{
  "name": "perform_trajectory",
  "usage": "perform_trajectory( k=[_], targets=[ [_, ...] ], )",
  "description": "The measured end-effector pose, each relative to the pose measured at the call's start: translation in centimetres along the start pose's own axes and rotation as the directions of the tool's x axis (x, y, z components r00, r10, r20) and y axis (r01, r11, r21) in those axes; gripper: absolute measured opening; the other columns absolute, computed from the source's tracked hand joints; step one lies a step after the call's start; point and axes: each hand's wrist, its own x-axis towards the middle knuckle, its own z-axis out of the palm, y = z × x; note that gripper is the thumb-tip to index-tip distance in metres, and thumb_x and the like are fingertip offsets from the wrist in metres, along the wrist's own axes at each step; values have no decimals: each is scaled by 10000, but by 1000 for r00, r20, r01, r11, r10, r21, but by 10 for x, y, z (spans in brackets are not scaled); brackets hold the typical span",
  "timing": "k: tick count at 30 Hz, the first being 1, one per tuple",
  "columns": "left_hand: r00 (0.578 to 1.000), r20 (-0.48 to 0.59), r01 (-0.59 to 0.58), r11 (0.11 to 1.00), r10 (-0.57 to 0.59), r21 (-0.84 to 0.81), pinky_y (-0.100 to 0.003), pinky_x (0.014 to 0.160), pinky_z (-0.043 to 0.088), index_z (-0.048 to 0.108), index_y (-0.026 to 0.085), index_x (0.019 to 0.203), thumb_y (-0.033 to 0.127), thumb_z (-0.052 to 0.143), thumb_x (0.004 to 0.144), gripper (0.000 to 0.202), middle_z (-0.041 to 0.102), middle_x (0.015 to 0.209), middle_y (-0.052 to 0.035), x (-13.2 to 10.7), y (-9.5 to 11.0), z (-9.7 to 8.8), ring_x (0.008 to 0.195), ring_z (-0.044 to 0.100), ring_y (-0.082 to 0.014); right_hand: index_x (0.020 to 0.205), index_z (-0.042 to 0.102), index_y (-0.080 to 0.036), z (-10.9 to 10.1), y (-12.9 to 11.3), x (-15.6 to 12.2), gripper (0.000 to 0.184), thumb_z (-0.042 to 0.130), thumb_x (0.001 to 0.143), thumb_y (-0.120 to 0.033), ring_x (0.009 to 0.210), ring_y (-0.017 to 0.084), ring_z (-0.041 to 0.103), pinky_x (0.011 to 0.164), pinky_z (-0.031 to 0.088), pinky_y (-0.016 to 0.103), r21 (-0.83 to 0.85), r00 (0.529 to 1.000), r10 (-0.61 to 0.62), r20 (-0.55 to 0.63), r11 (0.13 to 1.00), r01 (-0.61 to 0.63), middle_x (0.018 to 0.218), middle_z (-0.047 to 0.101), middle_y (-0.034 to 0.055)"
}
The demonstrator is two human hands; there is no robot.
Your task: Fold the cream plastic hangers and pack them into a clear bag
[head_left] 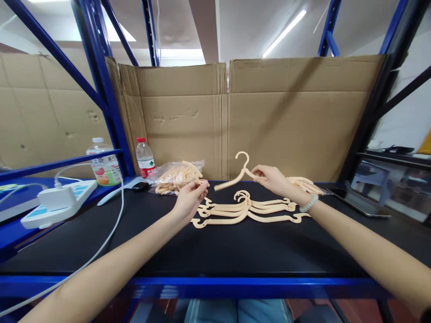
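Note:
My right hand is closed on a beige plastic hanger piece, a hook with one long arm pointing left and a short stub at my fingers. My left hand pinches a separate curved beige hanger arm by its lower end. The two held pieces are apart, raised over the black tabletop. Below them several beige hangers lie overlapped, hooks toward the back. Behind my left hand a clear plastic bag holds more beige pieces. Others lie beyond my right wrist, partly hidden.
A red-capped water bottle and a larger labelled bottle stand at the left. A white power strip has a plug and cable crossing the left side. Cardboard walls the back. A dark flat device lies at the right.

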Motion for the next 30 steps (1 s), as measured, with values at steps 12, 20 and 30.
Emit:
perform_trajectory(
  k=[12, 20, 30],
  targets=[
    [983, 121, 136, 991, -135, 4, -283, 751, 497, 561, 160, 774, 193, 651, 767, 96, 549, 914, -16, -17, -3, 9, 829, 557, -131, 964, 579, -190, -2, -23, -49, 127, 503, 894, -264, 731, 179, 593, 698, 456, 296, 186, 982, -97, -162, 974, 127, 848, 642, 48],
    [961, 197, 207, 976, -192, -61, -255, 692, 524, 511, 154, 737, 109, 578, 804, 106, 547, 869, -6, -12, 3, 7, 671, 554, -88, 991, 620, -180, -3, -27, -53, 236, 468, 909, -341, 651, 168, 597, 612, 476, 277, 232, 979, -109, -170, 961, 147, 808, 660, 54],
    [930, 300, 239, 969, -212, -55, -199, 534, 526, 512, 150, 750, 115, 576, 795, 85, 565, 919, -35, -11, 4, 4, 707, 607, -123, 1021, 628, -170, -4, -26, -53, 251, 476, 903, -330, 605, 158, 583, 580, 470, 271, 227, 980, -83, -179, 966, 124, 767, 660, 47]
  ],
)
